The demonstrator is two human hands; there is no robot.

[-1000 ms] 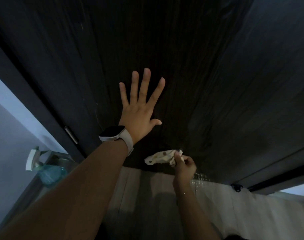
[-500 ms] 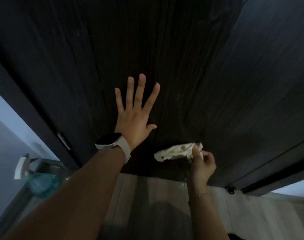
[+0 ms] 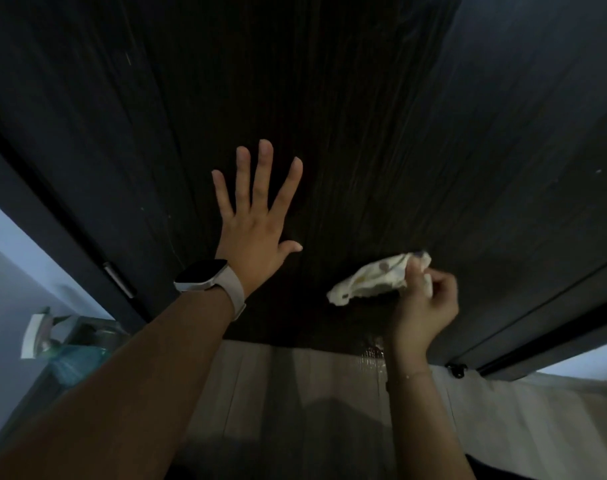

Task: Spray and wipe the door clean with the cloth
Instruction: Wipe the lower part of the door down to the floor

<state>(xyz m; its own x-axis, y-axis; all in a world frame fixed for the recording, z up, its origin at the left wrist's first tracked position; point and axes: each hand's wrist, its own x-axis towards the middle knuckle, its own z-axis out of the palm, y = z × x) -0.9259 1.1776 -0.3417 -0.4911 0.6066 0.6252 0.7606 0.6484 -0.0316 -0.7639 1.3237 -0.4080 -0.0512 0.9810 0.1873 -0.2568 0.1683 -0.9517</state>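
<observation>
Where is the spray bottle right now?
In the head view, the spray bottle stands at the lower left, beside the door frame and left of the left forearm, in neither hand.

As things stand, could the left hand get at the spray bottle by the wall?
Probably yes: the left hand lies flat and empty on the door, and the spray bottle stands unobstructed on that side, below the arm.

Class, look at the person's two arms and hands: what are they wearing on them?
Both forearms are bare, with no sleeves. The left wrist carries a smartwatch with a dark rectangular face and pale band. The right wrist has a thin, fine bracelet. No gloves or rings show.
</observation>
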